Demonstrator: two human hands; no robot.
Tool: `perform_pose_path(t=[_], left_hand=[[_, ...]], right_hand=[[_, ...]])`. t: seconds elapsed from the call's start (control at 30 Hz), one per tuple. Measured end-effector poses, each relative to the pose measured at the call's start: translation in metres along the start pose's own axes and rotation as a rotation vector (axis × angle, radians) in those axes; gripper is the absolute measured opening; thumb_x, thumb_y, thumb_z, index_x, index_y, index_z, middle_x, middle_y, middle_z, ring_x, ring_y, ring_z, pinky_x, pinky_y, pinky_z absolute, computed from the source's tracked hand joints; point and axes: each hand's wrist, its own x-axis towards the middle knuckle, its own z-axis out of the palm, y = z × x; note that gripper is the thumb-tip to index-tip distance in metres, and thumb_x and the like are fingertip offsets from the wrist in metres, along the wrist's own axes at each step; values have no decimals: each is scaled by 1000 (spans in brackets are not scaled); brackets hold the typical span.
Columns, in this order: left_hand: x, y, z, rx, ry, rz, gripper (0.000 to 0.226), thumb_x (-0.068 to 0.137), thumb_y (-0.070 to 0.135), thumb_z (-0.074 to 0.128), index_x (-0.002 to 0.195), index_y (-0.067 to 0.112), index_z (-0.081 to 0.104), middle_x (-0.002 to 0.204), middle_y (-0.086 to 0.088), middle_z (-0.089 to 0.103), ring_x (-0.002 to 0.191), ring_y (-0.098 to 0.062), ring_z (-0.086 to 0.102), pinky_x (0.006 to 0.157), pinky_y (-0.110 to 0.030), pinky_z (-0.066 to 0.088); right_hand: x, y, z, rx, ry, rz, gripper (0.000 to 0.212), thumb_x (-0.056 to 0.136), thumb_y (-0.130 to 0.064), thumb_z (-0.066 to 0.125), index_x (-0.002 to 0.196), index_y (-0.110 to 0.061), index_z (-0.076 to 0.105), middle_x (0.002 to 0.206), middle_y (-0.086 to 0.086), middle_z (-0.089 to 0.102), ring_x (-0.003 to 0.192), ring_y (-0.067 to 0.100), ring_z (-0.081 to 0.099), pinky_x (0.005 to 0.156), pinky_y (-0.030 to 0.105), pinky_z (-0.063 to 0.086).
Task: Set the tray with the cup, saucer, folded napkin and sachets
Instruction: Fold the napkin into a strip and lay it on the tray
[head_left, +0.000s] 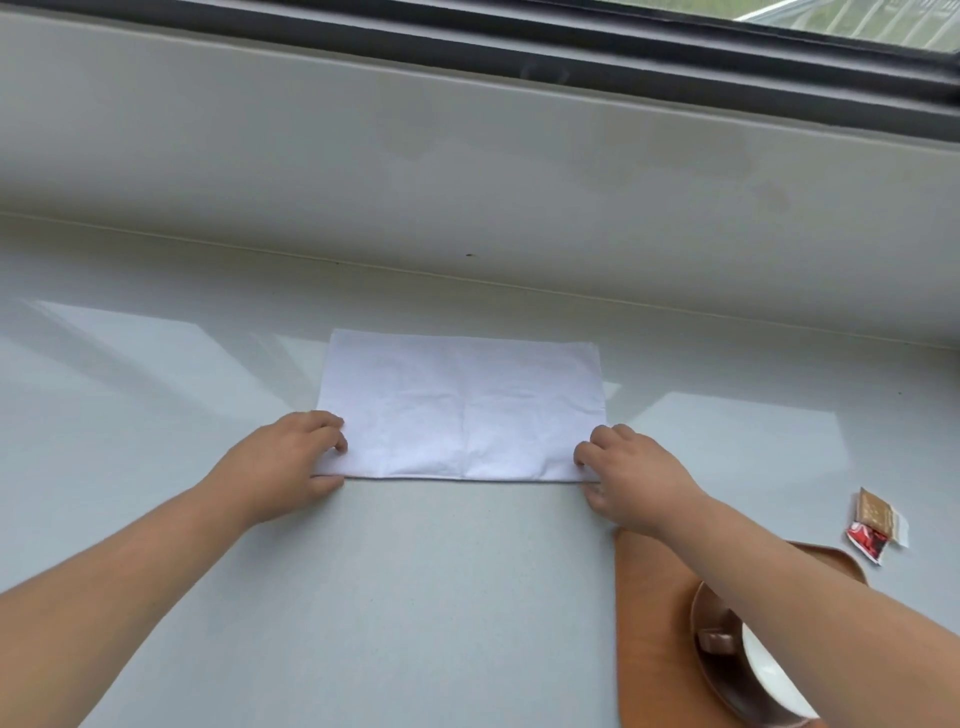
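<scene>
White napkin (462, 410) lies flat mid-counter, folded to a rectangle. Left hand (291, 462) and right hand (628, 478) pinch its near corners, fingers on top, thumbs at the edge. Orange tray (649, 623) near right holds saucer (727, 675) and cup (769, 670), partly hidden by right forearm. Sachets (878, 522) lie off the tray, far right on grey counter (415, 597).

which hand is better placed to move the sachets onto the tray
Right. The sachets lie off the tray at the far right, close beside the right hand. The left hand is across the napkin, much farther away.
</scene>
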Motion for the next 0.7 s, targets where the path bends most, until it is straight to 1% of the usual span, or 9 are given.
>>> perform_pose_path(t=[0.03, 0.1, 0.17, 0.27, 0.33, 0.43, 0.57, 0.63, 0.7], left_hand=[[-2, 0, 1, 18, 42, 11, 27, 89, 39, 72, 114, 29, 70, 140, 12, 59, 126, -17, 58, 89, -35, 53], [-3, 1, 1, 50, 114, 45, 13, 89, 21, 71, 101, 19, 75, 119, 4, 70, 107, -26, 68, 77, -38, 57], [-4, 4, -1, 79, 144, 44, 7, 89, 14, 68, 93, 16, 74, 102, 4, 72, 93, -26, 69, 67, -37, 54], [-11, 4, -2, 69, 145, -20, 11, 89, 17, 63, 94, 20, 71, 99, 9, 69, 93, -21, 64, 64, -31, 43], [-22, 2, -1, 66, 107, -33, 11, 88, 20, 61, 95, 23, 70, 98, 12, 68, 94, -19, 61, 65, -30, 40], [-45, -2, -2, 66, -45, -58, 9, 86, 28, 56, 91, 33, 61, 96, 19, 60, 96, -11, 55, 68, -29, 45], [-67, -3, -6, 0, -213, -152, 5, 80, 34, 55, 83, 38, 55, 97, 23, 61, 96, -5, 55, 76, -29, 51], [-72, -3, -7, -120, -207, -219, 4, 79, 34, 60, 80, 37, 58, 94, 20, 66, 87, -5, 59, 69, -27, 49], [-73, -4, -9, -282, -145, -304, 3, 79, 32, 64, 78, 33, 61, 84, 15, 69, 73, -7, 61, 61, -27, 46]], right_hand=[[-1, 0, 0, -40, -2, 10, 24, 89, -25, 53, 110, -19, 62, 105, 1, 58, 96, 26, 53, 78, 36, 48], [-1, -1, 0, -79, 22, 42, 14, 88, -14, 54, 99, -15, 62, 96, 3, 58, 87, 28, 52, 72, 40, 47], [0, -3, -2, -96, 30, 68, 12, 88, -11, 52, 94, -14, 62, 92, 3, 57, 85, 27, 51, 69, 39, 45], [-3, -7, -5, -116, 27, 65, 12, 89, -15, 50, 96, -17, 60, 94, 0, 58, 88, 25, 51, 71, 35, 44], [-11, -11, -6, -102, 34, 42, 10, 88, -17, 50, 94, -18, 59, 93, -1, 58, 87, 24, 51, 70, 34, 44], [-32, -18, -6, -24, 26, -42, 8, 84, -15, 49, 88, -19, 55, 88, -3, 57, 84, 22, 48, 68, 33, 40], [-55, -26, -9, 63, -76, -144, 10, 75, -15, 47, 83, -20, 50, 81, -7, 57, 85, 21, 50, 72, 36, 45], [-57, -26, -11, 112, -95, -119, 9, 74, -16, 46, 82, -22, 46, 76, -9, 53, 82, 21, 50, 67, 36, 44], [-54, -24, -14, 187, -90, -35, 10, 78, -16, 48, 84, -24, 44, 74, -8, 49, 77, 21, 48, 57, 33, 37]])
